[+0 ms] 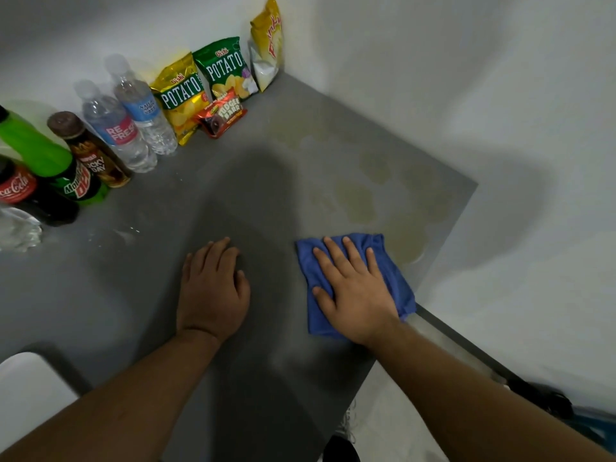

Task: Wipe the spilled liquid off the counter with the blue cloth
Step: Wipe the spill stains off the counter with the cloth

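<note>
A blue cloth (pixel 395 278) lies flat on the grey counter (pixel 160 261) near its right edge. My right hand (pixel 353 295) presses down on the cloth with fingers spread. Pale yellowish spilled liquid (pixel 376 191) spreads in patches over the counter beyond and to the right of the cloth, reaching the right edge. My left hand (pixel 213 291) rests palm down on the bare counter to the left of the cloth, holding nothing.
Along the back wall stand drink bottles (pixel 110 128) at the left and snack bags (pixel 206 85) toward the corner. A crumpled clear plastic item (pixel 16 228) lies at the far left. White walls bound the back and right.
</note>
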`<state>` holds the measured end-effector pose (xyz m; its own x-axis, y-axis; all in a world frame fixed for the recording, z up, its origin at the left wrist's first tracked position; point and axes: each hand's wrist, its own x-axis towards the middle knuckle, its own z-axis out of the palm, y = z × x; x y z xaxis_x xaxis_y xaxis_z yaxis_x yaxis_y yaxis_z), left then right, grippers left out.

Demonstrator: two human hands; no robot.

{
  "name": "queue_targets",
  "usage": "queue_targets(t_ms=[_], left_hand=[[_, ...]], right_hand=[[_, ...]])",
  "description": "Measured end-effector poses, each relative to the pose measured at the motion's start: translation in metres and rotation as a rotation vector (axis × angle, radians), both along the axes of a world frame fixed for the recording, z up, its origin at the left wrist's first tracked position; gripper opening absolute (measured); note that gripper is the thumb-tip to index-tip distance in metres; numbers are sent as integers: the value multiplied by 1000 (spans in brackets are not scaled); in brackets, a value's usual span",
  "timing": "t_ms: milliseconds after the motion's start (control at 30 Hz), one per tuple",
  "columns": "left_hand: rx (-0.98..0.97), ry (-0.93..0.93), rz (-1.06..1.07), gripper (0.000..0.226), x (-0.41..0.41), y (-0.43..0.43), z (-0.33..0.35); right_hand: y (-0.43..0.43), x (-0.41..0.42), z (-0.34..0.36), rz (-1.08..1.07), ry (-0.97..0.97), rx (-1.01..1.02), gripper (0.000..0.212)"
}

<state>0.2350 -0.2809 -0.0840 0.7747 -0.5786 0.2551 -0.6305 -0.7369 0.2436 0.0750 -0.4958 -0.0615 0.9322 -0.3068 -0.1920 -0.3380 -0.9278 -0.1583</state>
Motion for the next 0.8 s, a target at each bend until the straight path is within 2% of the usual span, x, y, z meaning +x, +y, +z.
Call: queue_targets(t_ms=[200, 367, 533, 700, 800], left_hand=[[11, 31, 5, 43, 2, -3, 5], [-22, 39, -103, 46, -13, -29, 15], [-41, 52, -159, 49, -20, -68, 14], [0, 96, -128, 54, -13, -76, 8], [8, 112, -127, 53, -13, -74, 6]], right_hand=[[-9, -55, 1, 251, -18, 61, 65], [-53, -47, 2, 159, 4, 25, 65], [-36, -10, 0, 57, 18, -7, 70], [-39, -46, 0, 260, -10, 61, 64], [-69, -59, 0, 258, -7, 60, 65]])
